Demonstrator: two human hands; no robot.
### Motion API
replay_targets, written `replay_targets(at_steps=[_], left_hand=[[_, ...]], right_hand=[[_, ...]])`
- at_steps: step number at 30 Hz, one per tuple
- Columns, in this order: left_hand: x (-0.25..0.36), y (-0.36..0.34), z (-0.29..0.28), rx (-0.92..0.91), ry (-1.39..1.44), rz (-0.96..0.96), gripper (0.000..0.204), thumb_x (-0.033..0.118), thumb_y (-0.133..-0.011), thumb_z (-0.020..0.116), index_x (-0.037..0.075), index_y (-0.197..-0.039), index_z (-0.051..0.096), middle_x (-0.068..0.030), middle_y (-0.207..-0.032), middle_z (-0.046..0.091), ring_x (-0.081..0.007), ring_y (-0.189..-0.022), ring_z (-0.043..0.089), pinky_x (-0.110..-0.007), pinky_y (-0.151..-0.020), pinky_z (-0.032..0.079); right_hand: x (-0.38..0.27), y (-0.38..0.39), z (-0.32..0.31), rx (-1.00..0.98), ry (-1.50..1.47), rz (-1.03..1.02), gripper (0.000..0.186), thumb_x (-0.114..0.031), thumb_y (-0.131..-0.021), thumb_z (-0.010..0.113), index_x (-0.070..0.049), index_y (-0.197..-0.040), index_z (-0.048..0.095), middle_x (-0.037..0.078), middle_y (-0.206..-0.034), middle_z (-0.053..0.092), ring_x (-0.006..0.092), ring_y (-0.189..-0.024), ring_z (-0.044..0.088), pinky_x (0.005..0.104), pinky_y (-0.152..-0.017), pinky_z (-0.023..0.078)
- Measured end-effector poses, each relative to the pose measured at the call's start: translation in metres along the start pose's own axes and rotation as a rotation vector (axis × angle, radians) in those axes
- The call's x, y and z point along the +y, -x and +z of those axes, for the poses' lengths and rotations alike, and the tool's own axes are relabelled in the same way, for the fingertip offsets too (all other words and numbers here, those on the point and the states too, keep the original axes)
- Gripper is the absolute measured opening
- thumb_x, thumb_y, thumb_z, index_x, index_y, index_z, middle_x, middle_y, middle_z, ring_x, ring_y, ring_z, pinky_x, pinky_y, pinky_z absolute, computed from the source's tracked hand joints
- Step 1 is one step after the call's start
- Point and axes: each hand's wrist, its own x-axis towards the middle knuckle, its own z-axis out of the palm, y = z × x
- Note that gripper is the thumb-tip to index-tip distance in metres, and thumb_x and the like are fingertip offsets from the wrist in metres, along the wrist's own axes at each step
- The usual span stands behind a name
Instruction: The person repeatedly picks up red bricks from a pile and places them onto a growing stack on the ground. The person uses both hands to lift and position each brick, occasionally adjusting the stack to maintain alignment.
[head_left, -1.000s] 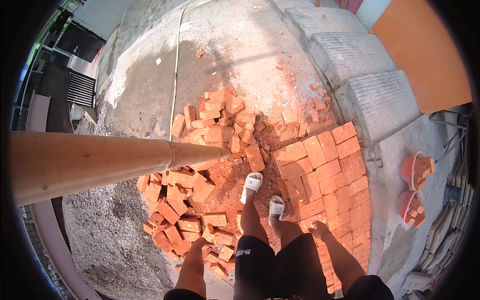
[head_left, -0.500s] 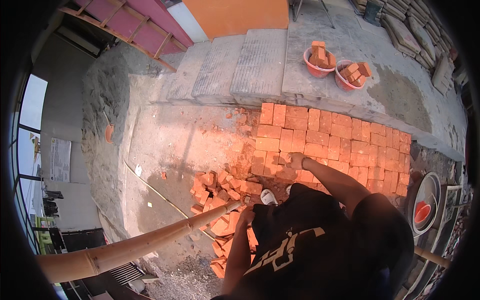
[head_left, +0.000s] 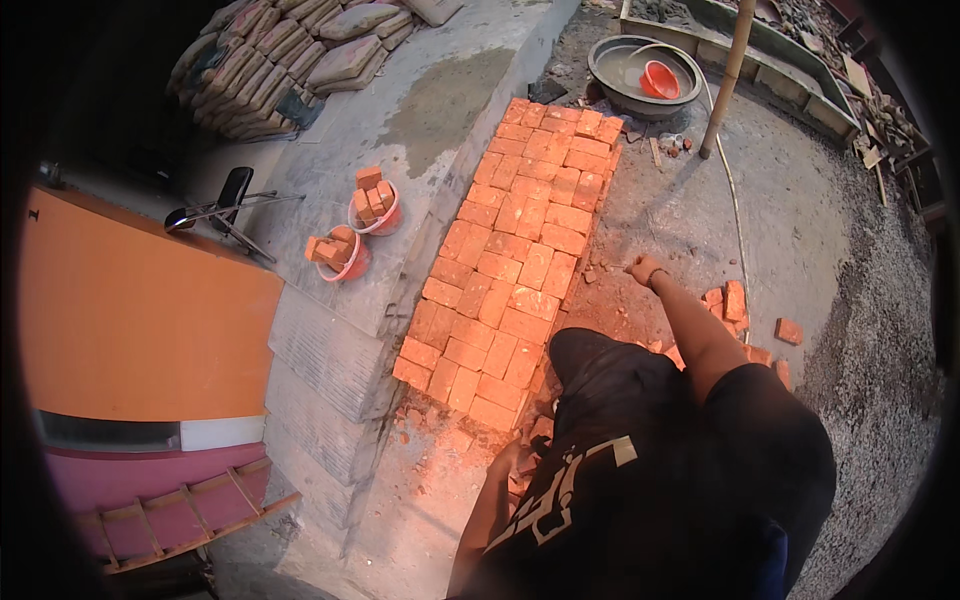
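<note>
My right hand (head_left: 642,269) hangs out to the right of a long block of stacked red bricks (head_left: 505,250), over dusty ground, its fingers loosely bent and apart with nothing visible in them. My left hand (head_left: 505,459) is low beside my dark shirt, just below the block's near end and close to some broken bricks; its fingers are too indistinct to read. Loose bricks (head_left: 732,300) lie beyond my right forearm, partly hidden by it.
Two buckets of bricks (head_left: 376,218) stand on a concrete landing by steps (head_left: 320,350) and a folding chair (head_left: 235,200). Stacked sacks (head_left: 345,70) are behind. A water basin (head_left: 620,75), bamboo pole (head_left: 716,115), hose (head_left: 738,210) and gravel (head_left: 870,420) are rightward; a wooden ladder (head_left: 190,500) lies lower left.
My view has swung round sharply: the brick block now runs lengthwise away from me, the steps are on the left, and the basin has come to the top. My body has turned along with it.
</note>
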Motion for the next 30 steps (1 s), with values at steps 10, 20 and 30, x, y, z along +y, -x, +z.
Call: replay_targets(at_steps=[10, 20, 30], left_hand=[[0.307, -0.039, 0.01, -0.06, -0.131, 0.246, 0.035, 0.036, -0.102, 0.064, 0.006, -0.119, 0.062, -0.0053, -0.106, 0.068, -0.0158, -0.101, 0.063, -0.032, -0.089, 0.049], [0.635, 0.124, 0.103, -1.083, 0.154, 0.394, 0.078, 0.013, -0.076, 0.064, 0.005, -0.148, 0.034, -0.0101, -0.142, 0.043, -0.022, -0.134, 0.042, -0.043, -0.112, 0.035], [0.765, 0.115, 0.114, -1.239, 0.178, 0.62, 0.066, 0.017, -0.079, 0.061, 0.002, -0.138, 0.037, -0.0169, -0.129, 0.053, -0.0264, -0.122, 0.052, -0.042, -0.11, 0.038]], right_hand=[[0.272, 0.215, -0.071, 0.168, -0.349, 0.757, 0.038, -0.032, -0.091, 0.074, -0.001, -0.111, 0.068, 0.013, -0.093, 0.069, 0.0249, -0.072, 0.064, 0.0456, -0.063, 0.054], [0.326, 0.205, -0.034, -0.096, -0.428, 0.866, 0.04, -0.033, -0.1, 0.062, -0.012, -0.134, 0.062, 0.012, -0.11, 0.067, 0.0264, -0.099, 0.068, 0.0453, -0.074, 0.055], [0.174, 0.044, -0.142, 0.13, -0.767, 0.38, 0.03, -0.031, -0.093, 0.073, -0.008, -0.111, 0.066, 0.003, -0.092, 0.068, 0.0135, -0.083, 0.063, 0.0311, -0.068, 0.05]])
